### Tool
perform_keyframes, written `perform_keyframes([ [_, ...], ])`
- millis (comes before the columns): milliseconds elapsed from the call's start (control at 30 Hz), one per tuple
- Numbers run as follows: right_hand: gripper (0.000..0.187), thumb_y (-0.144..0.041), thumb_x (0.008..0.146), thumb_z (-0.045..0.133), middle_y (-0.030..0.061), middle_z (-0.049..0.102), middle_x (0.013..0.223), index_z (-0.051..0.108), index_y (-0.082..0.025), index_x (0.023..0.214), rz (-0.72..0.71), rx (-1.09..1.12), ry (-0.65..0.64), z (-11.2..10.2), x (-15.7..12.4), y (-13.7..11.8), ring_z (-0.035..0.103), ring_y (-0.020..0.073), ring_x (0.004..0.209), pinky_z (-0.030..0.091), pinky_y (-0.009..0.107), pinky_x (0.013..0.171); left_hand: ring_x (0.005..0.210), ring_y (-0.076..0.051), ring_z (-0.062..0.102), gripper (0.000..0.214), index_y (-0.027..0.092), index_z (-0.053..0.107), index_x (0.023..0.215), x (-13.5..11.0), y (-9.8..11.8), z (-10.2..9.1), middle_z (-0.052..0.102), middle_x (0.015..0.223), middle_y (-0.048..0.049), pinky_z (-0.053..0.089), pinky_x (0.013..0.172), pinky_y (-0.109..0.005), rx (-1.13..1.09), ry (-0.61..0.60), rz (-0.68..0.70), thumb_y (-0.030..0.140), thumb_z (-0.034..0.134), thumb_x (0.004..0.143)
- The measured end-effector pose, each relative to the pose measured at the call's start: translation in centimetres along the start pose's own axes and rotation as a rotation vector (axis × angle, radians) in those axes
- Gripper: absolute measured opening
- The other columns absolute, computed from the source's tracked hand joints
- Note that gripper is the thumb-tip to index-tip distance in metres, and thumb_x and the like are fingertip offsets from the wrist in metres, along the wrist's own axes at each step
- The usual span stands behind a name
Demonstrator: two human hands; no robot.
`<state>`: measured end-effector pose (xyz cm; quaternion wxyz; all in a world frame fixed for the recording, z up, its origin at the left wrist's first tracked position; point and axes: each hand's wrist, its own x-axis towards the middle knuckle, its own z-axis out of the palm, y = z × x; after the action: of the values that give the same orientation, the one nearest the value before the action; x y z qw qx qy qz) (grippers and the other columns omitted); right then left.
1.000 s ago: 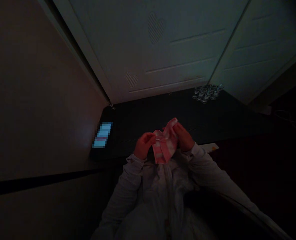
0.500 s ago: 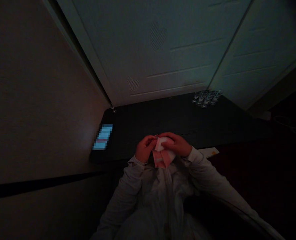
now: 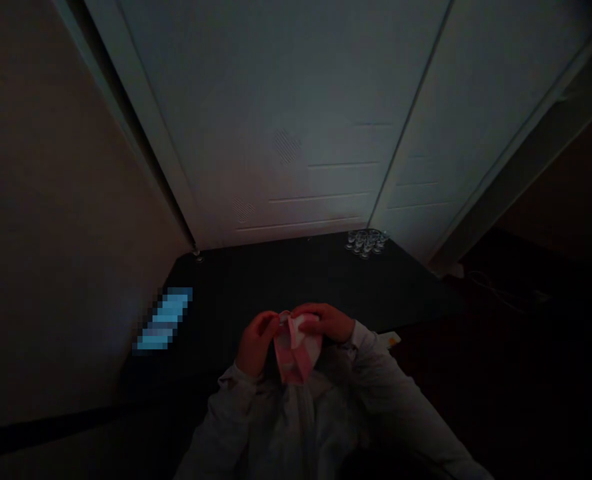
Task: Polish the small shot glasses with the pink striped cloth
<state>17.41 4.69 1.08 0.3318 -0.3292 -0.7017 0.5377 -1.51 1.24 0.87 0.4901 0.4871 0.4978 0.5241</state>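
In dim light, a pink and white cloth [image 3: 301, 357] hangs in folds between my hands, in front of my chest. My right hand [image 3: 331, 323] is closed on the cloth's upper right part, with the thumb across its white face. My left hand [image 3: 255, 341] is pinched at the cloth's upper left edge. There, a clear round edge like that of a small glass [image 3: 285, 313] shows between the fingertips; most of it is hidden by the cloth and fingers.
A dark table [image 3: 256, 283] stands against a pale panel [image 3: 236, 133]. Several small stemmed glasses [image 3: 366, 243] cluster at its back right; a single glass [image 3: 199, 255] stands at the back left corner. A lit, blurred-out screen [image 3: 165, 320] is at the left edge.
The view has tilted up and turned right, so everything appears lower and further left. My hands keep their hold, and the cloth's folds have shifted a little.
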Motion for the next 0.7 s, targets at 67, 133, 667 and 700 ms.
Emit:
perform_keyframes([
  [67,0.029,-0.032,0.066,0.062,0.0048,0.064,0.092,0.063,-0.017,0.09,0.027,0.013,0.013,-0.9,0.4,0.1,0.057,0.0177,0.084,0.045,0.034,0.078,0.068,-0.013,0.058,0.027,0.016,0.061,0.081,0.2,-0.1,-0.2,0.064,0.077,-0.0028,0.046,0.065,-0.025,-0.009,0.041,-0.016,0.037,0.063,0.065],
  [133,0.025,-0.032,0.068,0.058,0.0047,0.064,0.086,0.063,-0.016,0.087,0.04,-0.005,0.157,-2.0,1.4,0.2,0.057,0.017,0.08,0.045,0.034,0.077,0.061,-0.011,0.056,0.03,0.015,0.061,0.082,0.3,-0.2,-0.4,0.063,0.075,-0.0026,0.045,0.061,-0.024,-0.052,0.096,-0.04,0.039,0.063,0.064],
  [667,0.057,-0.038,0.068,0.062,0.0034,0.06,0.108,0.044,-0.025,0.12,-0.248,-0.351,0.231,2.8,4.0,-3.5,0.047,0.0218,0.11,0.021,0.045,0.102,0.072,-0.012,0.06,0.032,0.016,0.06,0.082,1.1,-0.3,-1.5,0.064,0.083,-0.0023,0.049,0.066,-0.023,-0.557,0.195,-0.141,0.037,0.07,0.059],
  [700,0.055,-0.039,0.067,0.063,0.0031,0.061,0.104,0.046,-0.024,0.117,-0.237,-0.303,0.198,3.2,3.9,-3.6,0.05,0.0211,0.105,0.026,0.043,0.099,0.075,-0.012,0.06,0.033,0.016,0.059,0.083,1.1,-0.4,-1.4,0.064,0.084,-0.0027,0.049,0.068,-0.024,-0.545,0.183,-0.136,0.037,0.069,0.06],
])
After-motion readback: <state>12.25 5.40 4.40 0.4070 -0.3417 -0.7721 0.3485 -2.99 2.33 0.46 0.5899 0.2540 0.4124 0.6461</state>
